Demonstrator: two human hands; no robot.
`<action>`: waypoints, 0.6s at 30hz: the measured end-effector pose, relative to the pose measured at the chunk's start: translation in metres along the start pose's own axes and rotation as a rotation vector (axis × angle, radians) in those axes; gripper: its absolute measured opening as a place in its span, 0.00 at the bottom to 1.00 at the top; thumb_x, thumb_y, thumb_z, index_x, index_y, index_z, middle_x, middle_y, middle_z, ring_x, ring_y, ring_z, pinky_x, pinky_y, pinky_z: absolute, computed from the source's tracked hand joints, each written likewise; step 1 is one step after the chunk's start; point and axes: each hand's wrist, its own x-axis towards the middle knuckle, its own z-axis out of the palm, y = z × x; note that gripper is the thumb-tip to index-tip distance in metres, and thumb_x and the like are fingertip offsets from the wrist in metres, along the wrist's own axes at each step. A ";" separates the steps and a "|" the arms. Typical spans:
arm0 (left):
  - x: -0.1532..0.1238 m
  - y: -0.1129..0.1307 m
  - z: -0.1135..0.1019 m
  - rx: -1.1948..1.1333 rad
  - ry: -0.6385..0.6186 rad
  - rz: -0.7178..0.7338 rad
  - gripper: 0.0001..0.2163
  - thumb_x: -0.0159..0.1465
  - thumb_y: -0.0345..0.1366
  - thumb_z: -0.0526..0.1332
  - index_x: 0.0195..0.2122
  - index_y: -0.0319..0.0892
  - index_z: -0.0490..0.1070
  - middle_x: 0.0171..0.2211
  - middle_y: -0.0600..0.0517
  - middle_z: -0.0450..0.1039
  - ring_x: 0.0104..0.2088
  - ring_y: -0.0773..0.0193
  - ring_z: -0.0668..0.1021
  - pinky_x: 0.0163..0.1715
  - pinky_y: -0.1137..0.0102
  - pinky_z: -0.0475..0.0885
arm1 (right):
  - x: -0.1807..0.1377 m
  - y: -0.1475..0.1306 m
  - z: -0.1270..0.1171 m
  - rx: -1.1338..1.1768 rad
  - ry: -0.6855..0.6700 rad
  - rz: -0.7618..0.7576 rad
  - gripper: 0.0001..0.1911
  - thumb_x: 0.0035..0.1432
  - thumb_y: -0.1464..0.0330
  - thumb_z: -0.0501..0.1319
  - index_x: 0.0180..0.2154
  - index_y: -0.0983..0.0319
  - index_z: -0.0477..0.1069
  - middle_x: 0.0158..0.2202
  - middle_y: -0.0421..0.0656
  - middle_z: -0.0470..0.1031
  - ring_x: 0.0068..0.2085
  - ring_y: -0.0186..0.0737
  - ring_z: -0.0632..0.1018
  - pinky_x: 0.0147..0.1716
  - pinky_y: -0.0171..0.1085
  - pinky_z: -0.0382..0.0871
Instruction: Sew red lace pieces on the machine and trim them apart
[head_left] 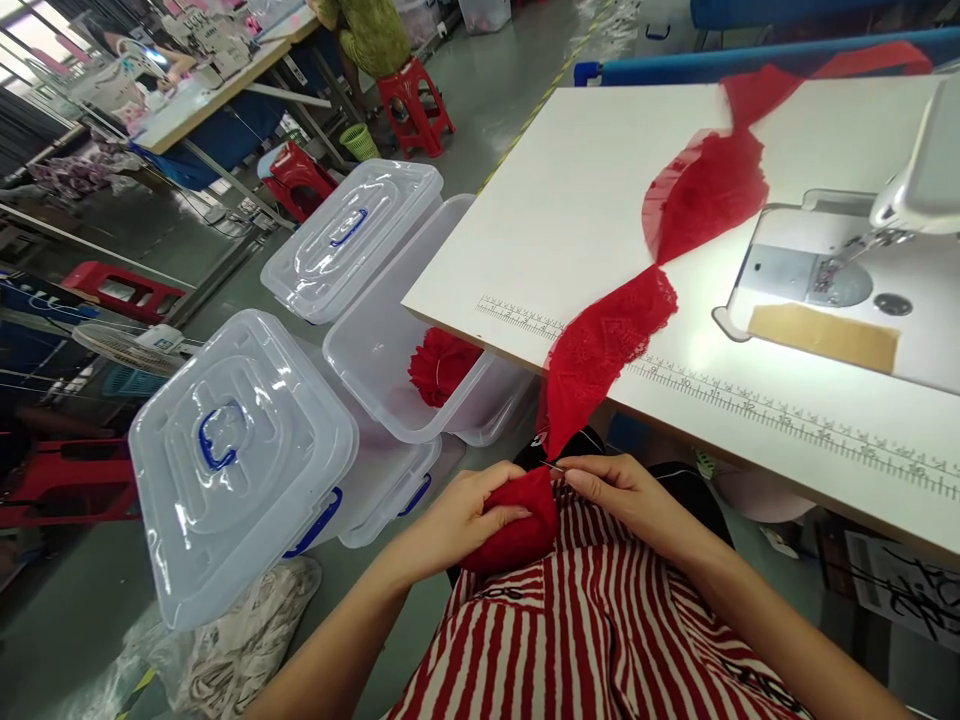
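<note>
My left hand (487, 515) is closed round a bunch of red fabric pieces (517, 535) at my lap. Just right of it, my right hand (611, 485) pinches a thin, dark metal tool (553, 466) whose exact kind I cannot make out. The tool's tip lies at the narrow join between the held pieces and a red lace piece (611, 335). This lace piece hangs over the table's front edge, part of a chain running back to a sheer-edged red piece (709, 195) and a red strip near the far edge.
A white sewing machine (922, 170) stands on the right of the white table (510, 220), which has a printed ruler. At left are lidded clear bins (247, 450) and an open clear bin (375, 385) holding a red fabric bundle (442, 365). Another person (375, 40) sits at the back.
</note>
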 end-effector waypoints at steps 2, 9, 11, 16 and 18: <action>0.002 -0.004 0.003 0.044 -0.003 0.008 0.07 0.67 0.39 0.58 0.43 0.43 0.70 0.37 0.55 0.75 0.36 0.66 0.75 0.38 0.73 0.65 | 0.002 0.002 0.001 -0.007 0.024 -0.029 0.25 0.56 0.46 0.60 0.39 0.60 0.81 0.37 0.44 0.82 0.42 0.48 0.78 0.45 0.43 0.71; 0.016 0.057 -0.032 0.107 -0.141 0.214 0.05 0.67 0.34 0.57 0.39 0.43 0.73 0.34 0.56 0.76 0.33 0.67 0.75 0.36 0.74 0.65 | 0.003 0.016 -0.003 -0.002 0.101 -0.059 0.25 0.61 0.49 0.57 0.32 0.62 0.80 0.31 0.42 0.78 0.35 0.42 0.75 0.38 0.38 0.69; 0.041 0.094 -0.054 0.104 0.014 0.339 0.06 0.68 0.35 0.57 0.39 0.42 0.72 0.35 0.56 0.75 0.34 0.67 0.74 0.37 0.74 0.66 | 0.004 0.016 -0.001 -0.010 0.079 -0.075 0.27 0.61 0.47 0.55 0.32 0.62 0.80 0.31 0.41 0.78 0.34 0.42 0.75 0.36 0.38 0.69; 0.156 0.149 -0.070 0.478 0.231 0.413 0.08 0.66 0.34 0.58 0.31 0.38 0.71 0.35 0.50 0.71 0.39 0.60 0.73 0.45 0.65 0.68 | -0.004 0.015 0.007 -0.166 0.139 -0.073 0.28 0.58 0.45 0.56 0.32 0.61 0.80 0.32 0.44 0.80 0.36 0.49 0.78 0.38 0.41 0.72; 0.190 0.145 -0.058 0.551 0.270 0.365 0.06 0.62 0.32 0.64 0.29 0.36 0.71 0.39 0.44 0.69 0.43 0.53 0.72 0.49 0.58 0.67 | -0.013 0.022 0.005 -0.223 0.207 -0.032 0.28 0.57 0.45 0.57 0.36 0.60 0.81 0.37 0.47 0.82 0.42 0.55 0.79 0.44 0.45 0.73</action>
